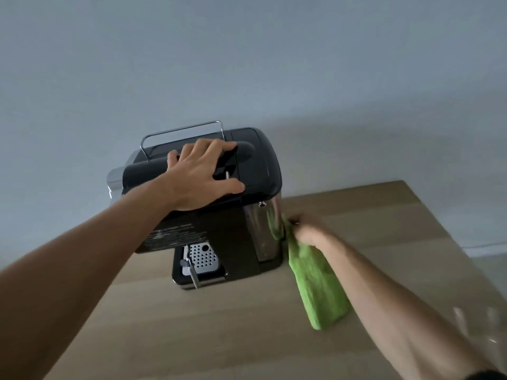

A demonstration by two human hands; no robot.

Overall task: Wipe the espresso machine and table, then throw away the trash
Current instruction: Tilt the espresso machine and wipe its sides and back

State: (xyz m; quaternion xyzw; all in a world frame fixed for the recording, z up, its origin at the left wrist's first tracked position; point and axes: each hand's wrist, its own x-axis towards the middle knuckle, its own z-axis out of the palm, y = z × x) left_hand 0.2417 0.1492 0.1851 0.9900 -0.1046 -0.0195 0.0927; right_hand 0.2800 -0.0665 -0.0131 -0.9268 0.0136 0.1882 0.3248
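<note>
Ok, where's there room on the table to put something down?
Bare table in front of the espresso machine, left of the green cloth, and the far right corner beyond the right hand. Crowded beside the machine's right side, where that hand holds the cloth.

Espresso machine (219, 204) on table (192, 325); cloth (318, 281) against machine's right side.

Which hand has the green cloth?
The right hand, gripping the green cloth against the shiny side of the espresso machine; the left hand only rests flat on its black top.
</note>
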